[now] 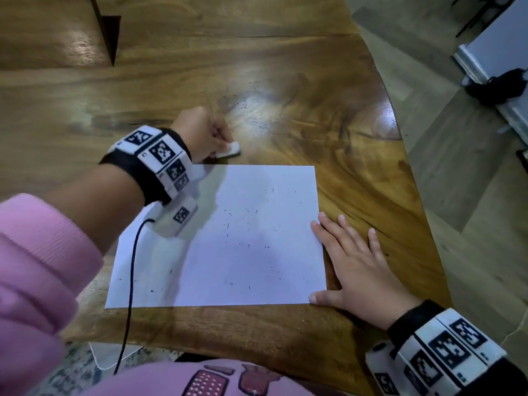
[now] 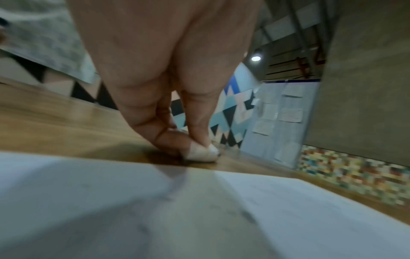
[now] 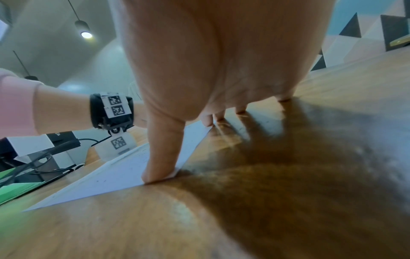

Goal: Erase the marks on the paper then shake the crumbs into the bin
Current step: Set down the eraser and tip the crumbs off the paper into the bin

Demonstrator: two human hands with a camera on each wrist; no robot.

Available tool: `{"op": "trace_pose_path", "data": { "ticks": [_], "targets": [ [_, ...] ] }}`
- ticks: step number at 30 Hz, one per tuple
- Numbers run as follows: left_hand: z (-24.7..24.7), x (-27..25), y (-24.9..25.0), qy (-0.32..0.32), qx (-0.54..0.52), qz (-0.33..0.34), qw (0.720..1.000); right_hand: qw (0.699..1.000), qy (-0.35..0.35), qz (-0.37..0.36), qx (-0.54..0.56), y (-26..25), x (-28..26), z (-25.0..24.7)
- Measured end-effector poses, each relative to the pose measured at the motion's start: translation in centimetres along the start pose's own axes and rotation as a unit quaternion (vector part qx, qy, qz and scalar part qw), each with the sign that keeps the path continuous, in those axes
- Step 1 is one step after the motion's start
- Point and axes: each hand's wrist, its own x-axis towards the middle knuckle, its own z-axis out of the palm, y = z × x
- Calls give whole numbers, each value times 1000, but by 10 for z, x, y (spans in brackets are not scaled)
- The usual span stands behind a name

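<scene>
A white sheet of paper (image 1: 245, 241) lies flat on the wooden table (image 1: 285, 81), dotted with small dark eraser crumbs (image 1: 228, 225). Just beyond the sheet's far edge my left hand (image 1: 204, 135) pinches a small white eraser (image 1: 228, 151) against the table; the left wrist view shows the eraser (image 2: 200, 153) between thumb and fingertips. My right hand (image 1: 351, 261) lies flat with straight fingers on the table at the paper's right edge, its thumb (image 3: 163, 152) and index fingertip touching that edge. The paper (image 3: 115, 175) also shows in the right wrist view. No bin is in view.
More dark crumbs (image 1: 251, 104) are scattered on the table beyond the eraser. The table's curved right edge (image 1: 411, 178) drops to the floor. A dark wedge-shaped gap (image 1: 108, 32) cuts into the tabletop at the far left. A black cable (image 1: 133, 281) hangs from my left wrist across the paper.
</scene>
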Motion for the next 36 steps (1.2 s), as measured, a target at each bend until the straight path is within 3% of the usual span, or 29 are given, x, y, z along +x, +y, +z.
{"op": "trace_pose_path", "data": {
  "ticks": [6,9,13,15,18,20,22,31,36],
  "targets": [
    [-4,9,-4,34,62,-20,997,1000,1,4,-8,-1,0,0],
    [-7,0,-10,53,29,-34,998,1000,13,9,-12,-4,0,-2],
    [-21,-34,-39,135,33,-52,989,991,124,35,35,-18,4,-4],
    [-21,-64,-61,107,100,-97,984,981,176,69,50,-27,11,-3],
    [-9,-119,-82,1,149,-207,967,969,191,139,74,-38,21,-2],
    [1,-145,-84,-3,152,-242,958,962,177,179,100,-43,26,-3],
    [7,-156,-79,13,150,-236,960,958,165,204,117,-47,31,-5],
    [13,-150,-87,36,52,-250,966,937,184,214,207,-58,37,-1],
    [3,-147,-103,93,-67,-253,961,937,191,204,208,-56,36,0]
  ]
}}
